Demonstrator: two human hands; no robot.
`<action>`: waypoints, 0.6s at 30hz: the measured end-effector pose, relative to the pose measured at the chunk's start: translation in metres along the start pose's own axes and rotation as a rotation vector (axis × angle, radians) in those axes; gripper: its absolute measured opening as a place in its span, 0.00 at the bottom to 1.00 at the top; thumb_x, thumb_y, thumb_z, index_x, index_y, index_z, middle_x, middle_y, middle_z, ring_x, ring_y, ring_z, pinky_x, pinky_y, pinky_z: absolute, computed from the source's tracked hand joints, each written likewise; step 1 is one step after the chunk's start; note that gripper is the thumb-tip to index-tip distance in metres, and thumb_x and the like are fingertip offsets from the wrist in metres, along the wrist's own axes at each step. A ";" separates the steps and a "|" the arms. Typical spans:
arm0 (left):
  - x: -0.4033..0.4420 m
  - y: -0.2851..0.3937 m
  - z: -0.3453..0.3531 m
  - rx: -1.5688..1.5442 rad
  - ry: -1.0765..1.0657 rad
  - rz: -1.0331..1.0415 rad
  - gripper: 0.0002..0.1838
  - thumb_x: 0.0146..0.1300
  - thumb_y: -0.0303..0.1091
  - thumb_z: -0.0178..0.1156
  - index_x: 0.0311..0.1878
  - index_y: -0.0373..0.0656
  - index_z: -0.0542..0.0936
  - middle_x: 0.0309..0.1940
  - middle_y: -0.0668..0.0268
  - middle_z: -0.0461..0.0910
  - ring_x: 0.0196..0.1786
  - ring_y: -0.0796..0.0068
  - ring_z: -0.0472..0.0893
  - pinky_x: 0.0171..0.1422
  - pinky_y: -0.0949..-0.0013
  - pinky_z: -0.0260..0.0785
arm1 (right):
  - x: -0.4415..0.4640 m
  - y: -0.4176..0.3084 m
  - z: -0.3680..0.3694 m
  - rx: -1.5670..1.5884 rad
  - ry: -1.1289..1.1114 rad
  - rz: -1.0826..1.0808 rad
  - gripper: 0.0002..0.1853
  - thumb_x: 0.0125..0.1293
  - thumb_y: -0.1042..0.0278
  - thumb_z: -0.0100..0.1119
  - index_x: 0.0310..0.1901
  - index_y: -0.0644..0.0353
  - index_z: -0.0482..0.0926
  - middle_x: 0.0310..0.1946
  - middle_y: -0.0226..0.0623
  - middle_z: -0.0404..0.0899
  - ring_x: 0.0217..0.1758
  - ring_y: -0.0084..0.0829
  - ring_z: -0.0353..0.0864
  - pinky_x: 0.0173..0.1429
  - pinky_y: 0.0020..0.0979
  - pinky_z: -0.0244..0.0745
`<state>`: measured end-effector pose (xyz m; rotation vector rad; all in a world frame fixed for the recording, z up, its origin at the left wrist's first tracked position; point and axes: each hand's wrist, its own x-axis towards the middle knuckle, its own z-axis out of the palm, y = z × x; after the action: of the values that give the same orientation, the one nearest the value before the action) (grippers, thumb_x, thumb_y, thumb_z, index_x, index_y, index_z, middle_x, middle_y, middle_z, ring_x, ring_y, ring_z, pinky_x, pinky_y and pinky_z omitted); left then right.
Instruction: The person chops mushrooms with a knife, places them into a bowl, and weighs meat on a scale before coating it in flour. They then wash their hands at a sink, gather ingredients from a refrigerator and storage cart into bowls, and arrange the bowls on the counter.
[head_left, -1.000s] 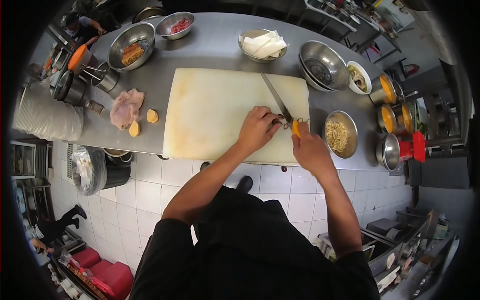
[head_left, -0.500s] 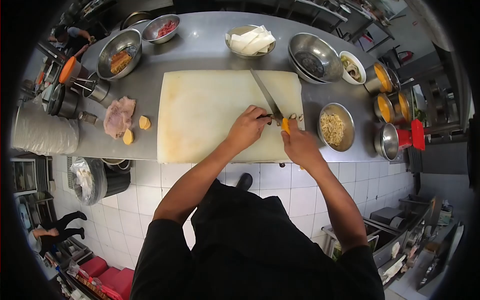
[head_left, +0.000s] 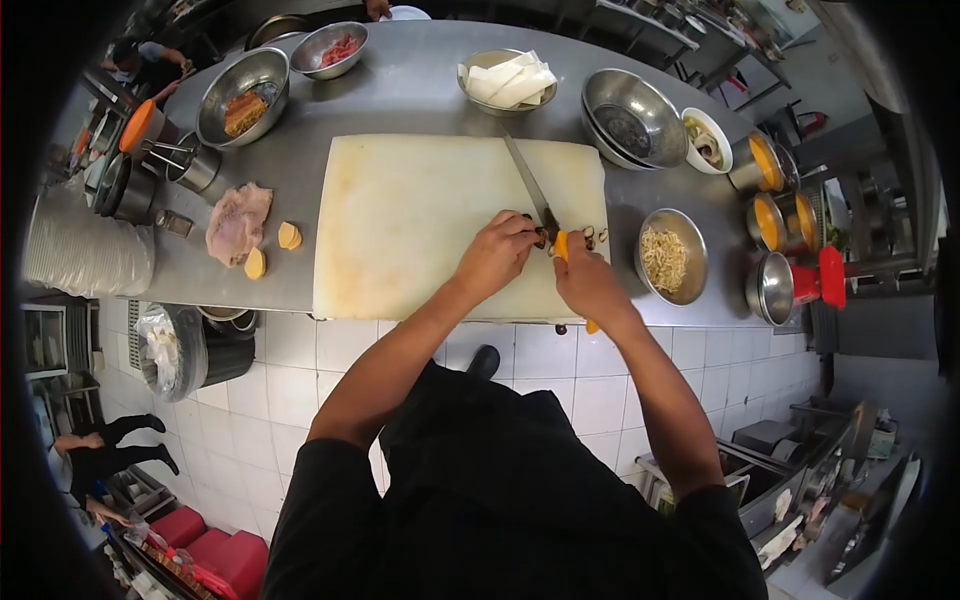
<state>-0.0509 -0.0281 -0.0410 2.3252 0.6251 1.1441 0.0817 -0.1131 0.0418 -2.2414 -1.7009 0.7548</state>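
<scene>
My left hand (head_left: 500,250) is closed on a small dark piece of food (head_left: 541,238), its fingertips beside the knife blade. What kind of food it is I cannot make out. In my right hand (head_left: 590,282) is a knife (head_left: 530,182) with a yellow handle, its long blade pointing away from me over the white cutting board (head_left: 420,215). A few small dark-edged slices (head_left: 590,236) lie on the board just right of the blade. To the right of the board stands a metal bowl of pale shreds (head_left: 666,258).
Behind the board are a bowl of white slabs (head_left: 508,80) and stacked metal bowls (head_left: 634,115). A flat piece of raw meat (head_left: 238,224) and two yellowish pieces (head_left: 256,264) lie left. Lined bins (head_left: 175,350) stand below the table edge. Other people are at the far left.
More dark-edged slices show right of the blade. Both hands stay nearly in place, the right slightly to the left. A hand and a white plate now appear at the far table edge.
</scene>
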 end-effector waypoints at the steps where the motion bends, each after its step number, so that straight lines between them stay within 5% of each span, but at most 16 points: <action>1: 0.003 -0.001 0.000 0.003 0.008 0.003 0.08 0.45 0.18 0.61 0.31 0.37 0.81 0.35 0.64 0.77 0.43 0.65 0.75 0.47 0.68 0.71 | -0.002 -0.007 -0.010 -0.025 -0.031 0.018 0.12 0.63 0.70 0.45 0.42 0.68 0.60 0.30 0.63 0.76 0.37 0.59 0.76 0.44 0.51 0.69; 18: 0.000 0.001 0.000 -0.033 0.027 -0.025 0.03 0.48 0.21 0.60 0.28 0.35 0.79 0.33 0.62 0.76 0.42 0.63 0.74 0.47 0.67 0.70 | -0.008 -0.010 0.010 0.057 -0.032 0.084 0.14 0.63 0.69 0.45 0.45 0.70 0.60 0.32 0.64 0.76 0.39 0.59 0.76 0.47 0.51 0.70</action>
<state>-0.0510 -0.0293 -0.0402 2.2711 0.6387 1.1674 0.0659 -0.1192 0.0402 -2.2856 -1.5875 0.8516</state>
